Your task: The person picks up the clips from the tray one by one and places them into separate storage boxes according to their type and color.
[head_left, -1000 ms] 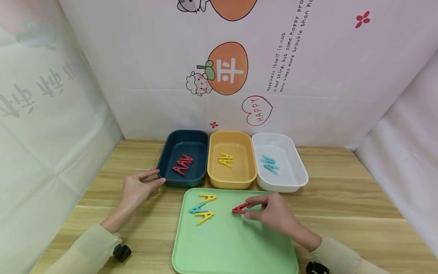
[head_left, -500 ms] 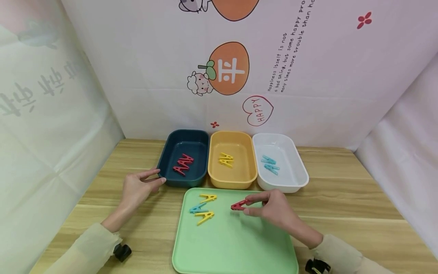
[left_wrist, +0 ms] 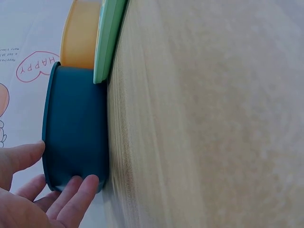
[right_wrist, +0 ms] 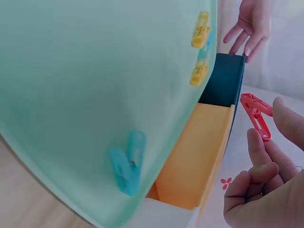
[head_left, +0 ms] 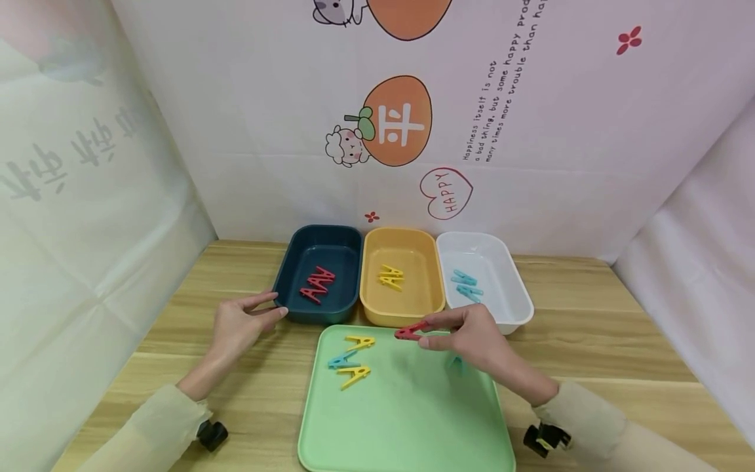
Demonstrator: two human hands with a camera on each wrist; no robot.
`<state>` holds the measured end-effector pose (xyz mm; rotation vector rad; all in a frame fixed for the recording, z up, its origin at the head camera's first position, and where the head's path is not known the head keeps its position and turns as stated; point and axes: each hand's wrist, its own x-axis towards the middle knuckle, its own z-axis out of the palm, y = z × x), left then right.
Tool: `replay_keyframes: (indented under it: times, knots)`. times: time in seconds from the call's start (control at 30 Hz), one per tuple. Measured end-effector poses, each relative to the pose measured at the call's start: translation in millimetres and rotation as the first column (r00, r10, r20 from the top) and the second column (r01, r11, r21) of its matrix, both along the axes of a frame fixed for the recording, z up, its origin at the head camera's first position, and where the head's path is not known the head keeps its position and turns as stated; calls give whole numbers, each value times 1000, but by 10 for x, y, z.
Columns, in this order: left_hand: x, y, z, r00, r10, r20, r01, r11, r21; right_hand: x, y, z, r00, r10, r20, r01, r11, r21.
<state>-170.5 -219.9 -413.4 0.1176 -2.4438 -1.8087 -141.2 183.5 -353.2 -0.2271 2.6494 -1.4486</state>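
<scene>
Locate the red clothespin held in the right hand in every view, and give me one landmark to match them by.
Head: the red clothespin, pinched in the right hand, is below and slightly right of centre, at the far edge of the green tray.
Left wrist: not in it.
Right wrist: right side, about mid-height.
Shared landmark: the dark blue bin.

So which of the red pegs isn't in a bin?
The red peg pinched in the right hand, between thumb and fingers. The other red pegs lie together in the navy bin.
</scene>
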Motion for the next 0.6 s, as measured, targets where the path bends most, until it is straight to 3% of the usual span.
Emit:
replay_keyframes:
  times: [0.33, 0.6]
  knots:
    - [-5, 4, 8, 1000, -2, 24, 1, 999, 41, -163, -49, 232, 1000, 4, -4, -4, 1000, -22]
    - [-18, -3, -12, 999, -3, 36, 2, 999, 48, -385, -123, 349, 999, -18, 38, 19, 999, -40]
